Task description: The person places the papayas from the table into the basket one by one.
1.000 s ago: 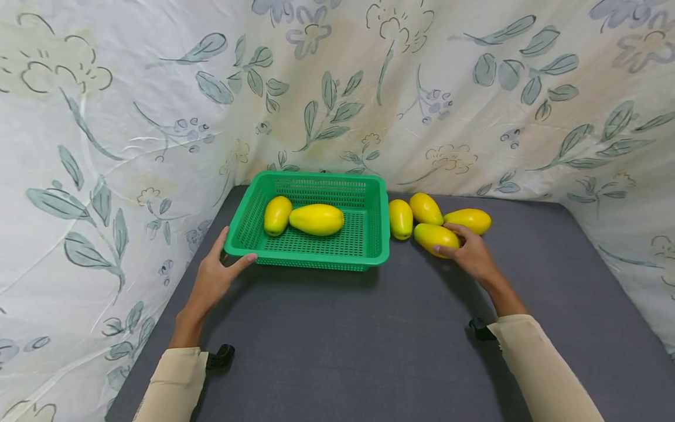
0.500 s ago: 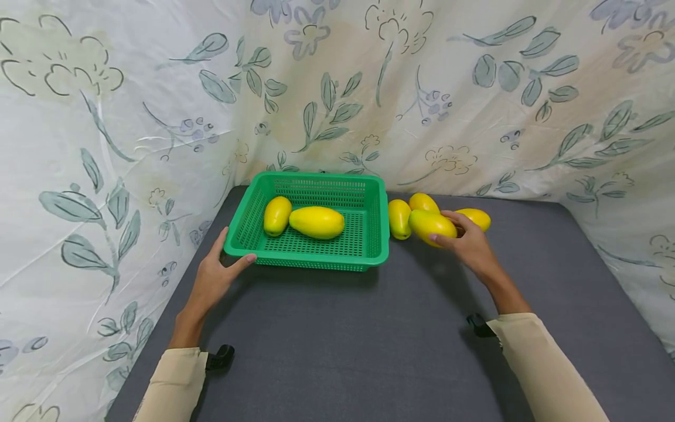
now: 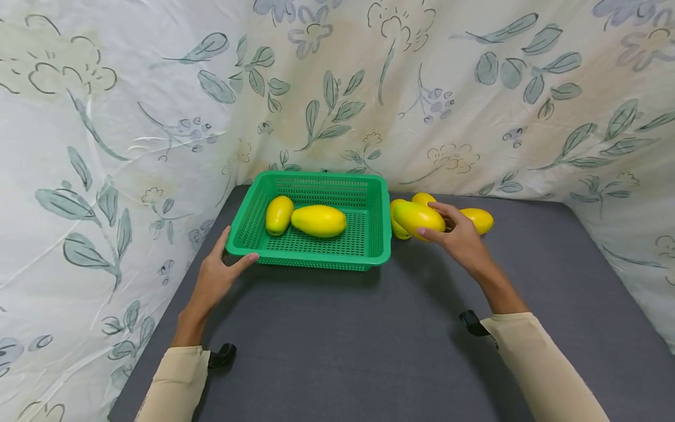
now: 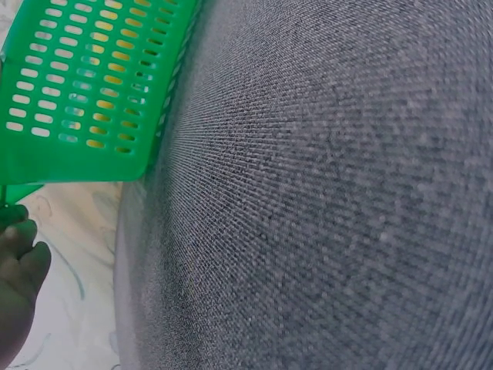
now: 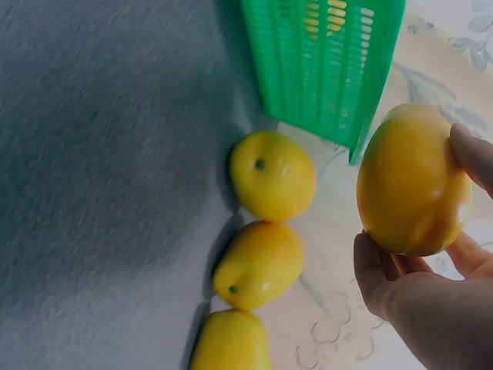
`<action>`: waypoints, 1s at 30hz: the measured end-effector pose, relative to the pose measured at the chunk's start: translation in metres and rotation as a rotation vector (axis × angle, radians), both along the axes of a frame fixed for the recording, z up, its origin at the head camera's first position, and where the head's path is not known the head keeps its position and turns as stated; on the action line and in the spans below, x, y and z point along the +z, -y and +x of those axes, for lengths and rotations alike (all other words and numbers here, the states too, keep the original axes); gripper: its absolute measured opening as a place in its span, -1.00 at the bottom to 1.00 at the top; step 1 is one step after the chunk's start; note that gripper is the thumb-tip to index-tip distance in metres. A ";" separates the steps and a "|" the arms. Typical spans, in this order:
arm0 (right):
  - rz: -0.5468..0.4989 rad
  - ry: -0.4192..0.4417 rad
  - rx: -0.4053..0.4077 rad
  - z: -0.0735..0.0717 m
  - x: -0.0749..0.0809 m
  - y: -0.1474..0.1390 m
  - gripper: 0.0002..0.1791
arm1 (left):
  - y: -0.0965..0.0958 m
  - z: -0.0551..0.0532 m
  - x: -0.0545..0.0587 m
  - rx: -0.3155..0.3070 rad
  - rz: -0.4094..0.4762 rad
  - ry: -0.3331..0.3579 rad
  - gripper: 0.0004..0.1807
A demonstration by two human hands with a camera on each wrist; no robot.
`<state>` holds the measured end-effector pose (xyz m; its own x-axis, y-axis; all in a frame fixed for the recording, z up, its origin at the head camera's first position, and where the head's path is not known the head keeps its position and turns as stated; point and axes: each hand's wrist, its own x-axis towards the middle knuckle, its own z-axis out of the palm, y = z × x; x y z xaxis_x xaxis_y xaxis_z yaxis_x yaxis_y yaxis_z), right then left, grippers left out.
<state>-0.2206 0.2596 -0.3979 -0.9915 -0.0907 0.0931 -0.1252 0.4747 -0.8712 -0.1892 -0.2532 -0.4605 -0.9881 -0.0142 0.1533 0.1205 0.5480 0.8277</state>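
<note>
My right hand (image 3: 466, 243) holds a yellow mango (image 3: 420, 218) between thumb and fingers. In the right wrist view the held mango (image 5: 412, 181) is up off the dark tabletop (image 5: 108, 185), beside the basket's end wall. My left hand (image 3: 213, 284) holds the near left corner of a green perforated basket (image 3: 311, 259), thumb on the front rim and fingers along the left side. Two mangoes lie inside it, one upright (image 3: 279, 215) and one lengthwise (image 3: 319, 221). In the left wrist view, fingers (image 4: 21, 254) show below the basket's wall (image 4: 77, 163).
Right of the basket, three more mangoes rest on the table: one (image 3: 402, 232) near its wall, one (image 3: 423, 198) behind, one (image 3: 479, 221) beyond my right hand. The held mango partly covers the first two. A floral cloth (image 3: 337, 88) hangs behind and at the sides.
My right hand has lifted the mango from the table and carried it left toward the basket, over the other mangoes. The left hand and basket have stayed put.
</note>
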 end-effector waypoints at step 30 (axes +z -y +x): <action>-0.110 -0.035 0.180 0.012 0.015 0.064 -0.22 | 0.004 -0.002 0.000 0.005 -0.016 0.002 0.14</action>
